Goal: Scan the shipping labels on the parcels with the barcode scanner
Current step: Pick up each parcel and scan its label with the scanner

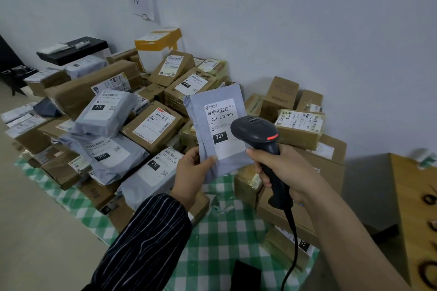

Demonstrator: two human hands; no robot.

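Observation:
My left hand (pixel 192 172) holds a flat grey mailer bag (pixel 214 101) upright by its lower left corner, thumb across the front. Its white shipping label (pixel 222 123) faces me and reads 231-239-K01. My right hand (pixel 281 170) grips the handle of a black barcode scanner (pixel 257 132), whose head points at the label's right side and overlaps it. A red light shows on the scanner's head. The black cable (pixel 292 243) hangs down from the handle.
Many labelled cardboard boxes (pixel 151 125) and grey mailer bags (pixel 106 113) are piled on a green checked cloth (pixel 212 243) against the white wall. More boxes (pixel 300 125) stack at the right. A wooden table (pixel 413 208) stands far right. A black printer (pixel 73 49) sits at the back left.

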